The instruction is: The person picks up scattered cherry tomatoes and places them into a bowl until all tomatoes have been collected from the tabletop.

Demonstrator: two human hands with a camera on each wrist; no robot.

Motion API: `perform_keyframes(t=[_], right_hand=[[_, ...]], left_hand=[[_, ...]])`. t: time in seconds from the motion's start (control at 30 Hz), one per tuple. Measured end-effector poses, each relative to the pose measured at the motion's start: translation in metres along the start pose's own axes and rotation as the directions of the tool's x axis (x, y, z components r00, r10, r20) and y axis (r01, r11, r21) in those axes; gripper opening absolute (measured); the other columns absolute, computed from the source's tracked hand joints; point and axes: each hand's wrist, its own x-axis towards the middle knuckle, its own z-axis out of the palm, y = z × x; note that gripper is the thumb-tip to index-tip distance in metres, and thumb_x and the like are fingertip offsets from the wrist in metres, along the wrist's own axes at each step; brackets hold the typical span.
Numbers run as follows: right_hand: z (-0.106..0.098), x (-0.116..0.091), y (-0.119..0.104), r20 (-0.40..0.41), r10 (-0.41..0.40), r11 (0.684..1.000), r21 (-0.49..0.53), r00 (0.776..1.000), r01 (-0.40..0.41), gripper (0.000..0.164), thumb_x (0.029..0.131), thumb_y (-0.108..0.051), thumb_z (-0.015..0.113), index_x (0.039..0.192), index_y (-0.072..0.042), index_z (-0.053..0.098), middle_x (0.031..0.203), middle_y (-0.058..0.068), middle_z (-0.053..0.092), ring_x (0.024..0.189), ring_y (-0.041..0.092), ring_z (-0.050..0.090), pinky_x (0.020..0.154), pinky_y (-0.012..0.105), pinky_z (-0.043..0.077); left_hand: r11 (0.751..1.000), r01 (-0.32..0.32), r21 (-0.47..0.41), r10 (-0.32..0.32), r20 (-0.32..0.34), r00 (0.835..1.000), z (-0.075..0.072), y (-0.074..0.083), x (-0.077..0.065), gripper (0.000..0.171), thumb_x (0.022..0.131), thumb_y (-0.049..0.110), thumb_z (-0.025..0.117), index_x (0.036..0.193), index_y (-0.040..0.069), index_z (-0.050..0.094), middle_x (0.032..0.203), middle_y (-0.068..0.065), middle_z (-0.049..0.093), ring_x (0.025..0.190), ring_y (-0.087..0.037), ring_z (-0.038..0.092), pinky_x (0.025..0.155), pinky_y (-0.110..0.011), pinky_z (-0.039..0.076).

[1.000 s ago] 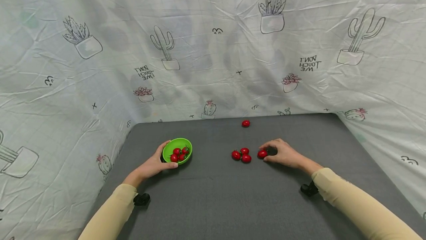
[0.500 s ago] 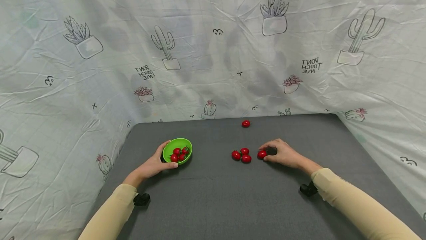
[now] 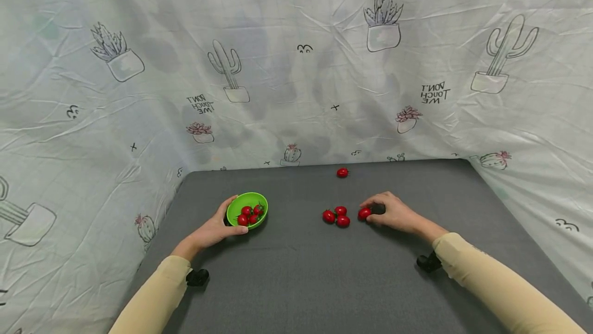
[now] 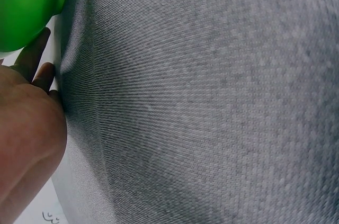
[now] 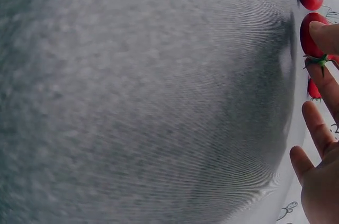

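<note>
Right hand (image 3: 394, 212) pinches a tomato (image 3: 364, 213) at frame centre-right, best lifted gently without squashing; left hand (image 3: 214, 228) grips the bowl (image 3: 247, 210).

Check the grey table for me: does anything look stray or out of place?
One small red cherry tomato lies alone by the grey table's far edge, apart from the cluster of three tomatoes. Nothing looks spilled or damaged.

Red cherry tomato (image 3: 364, 213), green calyx, lies mid-tabletop toward right edge; green bowl (image 3: 247, 209) holding several tomatoes sits upright toward left edge
</note>
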Motion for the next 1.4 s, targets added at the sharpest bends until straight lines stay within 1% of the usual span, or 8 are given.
perform_keyframes(t=[0.17,0.4,0.53,0.77,0.93,1.17,1.27,1.4], right_hand=[[-0.005,0.005,-0.009,-0.028,0.000,1.000,-0.004,1.000,0.000,0.031,0.095,-0.022,0.076,0.125,-0.016,0.073,0.126,0.001,0.065,0.123,0.030,0.045,0.099,0.055,0.038],[-0.013,0.016,-0.025,-0.065,-0.023,1.000,-0.003,0.998,0.022,0.030,0.095,-0.027,0.076,0.124,-0.020,0.073,0.124,0.000,0.066,0.125,0.028,0.044,0.101,0.058,0.039],[-0.017,0.025,-0.039,-0.066,-0.034,0.999,0.018,0.997,0.035,0.031,0.095,-0.030,0.076,0.125,-0.022,0.073,0.125,-0.002,0.064,0.127,0.026,0.043,0.101,0.058,0.039],[-0.020,0.044,-0.072,-0.056,-0.047,0.997,0.056,0.997,0.050,0.029,0.096,-0.034,0.075,0.124,-0.030,0.072,0.129,-0.004,0.061,0.135,0.025,0.039,0.107,0.059,0.035],[-0.013,0.061,-0.089,-0.033,-0.067,0.994,0.082,0.997,0.070,0.027,0.097,-0.034,0.074,0.124,-0.031,0.072,0.129,-0.007,0.059,0.132,0.020,0.040,0.106,0.054,0.037],[0.003,0.086,-0.109,-0.008,-0.112,0.990,0.086,0.994,0.113,0.034,0.097,-0.032,0.073,0.129,-0.022,0.071,0.124,-0.008,0.063,0.130,0.020,0.041,0.107,0.053,0.037],[0.010,0.094,-0.116,0.001,-0.126,0.989,0.083,0.992,0.126,0.035,0.097,-0.034,0.073,0.130,-0.021,0.071,0.124,-0.010,0.063,0.133,0.021,0.039,0.107,0.054,0.037],[0.018,0.105,-0.124,0.006,-0.131,0.987,0.096,0.991,0.129,0.034,0.097,-0.035,0.073,0.130,-0.026,0.070,0.126,-0.011,0.062,0.136,0.021,0.037,0.108,0.053,0.036]], left_hand=[[1.000,-0.003,-0.002,0.003,0.002,1.000,0.000,-0.001,0.000,0.108,0.090,0.034,0.081,0.165,0.022,0.003,0.165,-0.020,0.013,0.150,-0.041,0.015,0.114,-0.067,0.019],[1.000,0.003,-0.003,-0.003,0.000,1.000,-0.001,-0.002,0.001,0.108,0.090,0.034,0.081,0.164,0.022,0.003,0.164,-0.019,0.015,0.149,-0.040,0.016,0.114,-0.067,0.019],[1.000,0.008,0.011,-0.008,-0.005,1.000,-0.001,-0.002,0.002,0.109,0.089,0.036,0.081,0.165,0.022,0.003,0.164,-0.020,0.015,0.149,-0.041,0.017,0.114,-0.067,0.019],[1.000,-0.013,-0.013,0.013,0.004,1.000,-0.002,0.000,0.000,0.108,0.089,0.032,0.082,0.165,0.023,0.005,0.165,-0.019,0.012,0.150,-0.040,0.016,0.114,-0.065,0.020],[1.000,-0.016,0.002,0.016,0.003,1.000,-0.003,-0.001,0.000,0.108,0.089,0.034,0.081,0.165,0.023,0.005,0.165,-0.019,0.012,0.150,-0.039,0.017,0.114,-0.065,0.021],[1.000,-0.003,0.007,0.003,0.009,1.000,-0.002,-0.004,0.001,0.108,0.090,0.037,0.081,0.165,0.024,0.005,0.166,-0.018,0.012,0.150,-0.038,0.017,0.114,-0.062,0.023],[1.000,-0.002,0.004,0.002,0.014,1.000,-0.002,-0.004,0.001,0.108,0.090,0.038,0.081,0.164,0.024,0.005,0.166,-0.018,0.012,0.150,-0.038,0.017,0.114,-0.062,0.022],[1.000,-0.010,-0.002,0.010,0.013,1.000,-0.001,-0.004,0.000,0.108,0.089,0.036,0.081,0.164,0.024,0.005,0.165,-0.018,0.013,0.150,-0.038,0.016,0.115,-0.064,0.021]])
